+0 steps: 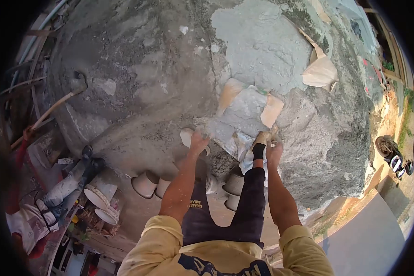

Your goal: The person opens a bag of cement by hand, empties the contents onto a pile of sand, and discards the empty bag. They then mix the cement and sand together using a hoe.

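A torn paper cement bag point(246, 112) lies on the mound before me, its inside coated with grey powder and its brown flaps folded back. My left hand point(199, 140) is closed at the bag's left edge, with the fingertips partly blurred by dust. At the near right edge, my right hand point(274, 149) has its fingers closed on crumpled bag paper. Between my hands, my foot in a dark sock point(258, 151) presses against the bag. Pale grey cement powder point(264, 43) spreads over the mound just beyond it.
Another torn piece of bag paper point(321, 72) lies at the right. Several buckets point(145, 183) stand around my legs. At the left, a co-worker point(30, 225) holds a long-handled hoe point(55, 106). A motorcycle point(394, 156) stands at far right.
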A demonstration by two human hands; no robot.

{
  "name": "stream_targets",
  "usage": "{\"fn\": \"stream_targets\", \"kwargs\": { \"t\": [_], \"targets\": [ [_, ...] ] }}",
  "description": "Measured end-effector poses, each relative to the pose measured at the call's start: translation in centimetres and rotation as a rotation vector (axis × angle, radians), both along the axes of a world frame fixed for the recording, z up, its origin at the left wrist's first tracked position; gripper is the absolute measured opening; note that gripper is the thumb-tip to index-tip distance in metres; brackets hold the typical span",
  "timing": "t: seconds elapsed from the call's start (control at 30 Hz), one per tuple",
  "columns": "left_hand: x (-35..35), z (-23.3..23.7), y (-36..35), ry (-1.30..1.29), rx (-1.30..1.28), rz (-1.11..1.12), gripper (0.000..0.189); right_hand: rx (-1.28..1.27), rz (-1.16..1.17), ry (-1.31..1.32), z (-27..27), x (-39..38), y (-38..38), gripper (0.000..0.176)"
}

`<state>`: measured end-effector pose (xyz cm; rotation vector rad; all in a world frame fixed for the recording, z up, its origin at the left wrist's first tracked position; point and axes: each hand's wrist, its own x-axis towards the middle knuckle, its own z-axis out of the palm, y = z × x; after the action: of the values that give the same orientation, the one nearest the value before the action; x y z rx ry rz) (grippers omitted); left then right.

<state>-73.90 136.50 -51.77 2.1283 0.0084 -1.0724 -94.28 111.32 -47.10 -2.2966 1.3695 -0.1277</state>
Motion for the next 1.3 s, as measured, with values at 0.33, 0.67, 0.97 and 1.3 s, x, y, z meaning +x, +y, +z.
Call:
{"fn": "stream_targets", "kwargs": {
  "t": [0.33, 0.67, 0.97, 1.3],
  "targets": [
    [-3.3, -15.3, -5.6, -0.446, -0.021, 0.028, 0.041, -0.173, 0.123, -0.084, -10.3, 1.5, -3.7, 0.036],
    [-4.4, -17.9, -8.6, -0.46, -0.175, 0.297, 0.032, -0.064, -0.477, -0.235, -12.0, 3.4, -2.7, 0.027],
    [-1.7, -21.3, -12.4, -0.123, -0.282, 0.787, 0.034, 0.388, -0.911, -0.64, -13.6, 4.9, -7.8, 0.024],
    [1.8, -18.3, -13.3, 0.114, -0.392, 0.787, 0.041, 0.537, -0.836, -0.535, -13.6, 4.9, -12.0, 0.031]
  ]
}}
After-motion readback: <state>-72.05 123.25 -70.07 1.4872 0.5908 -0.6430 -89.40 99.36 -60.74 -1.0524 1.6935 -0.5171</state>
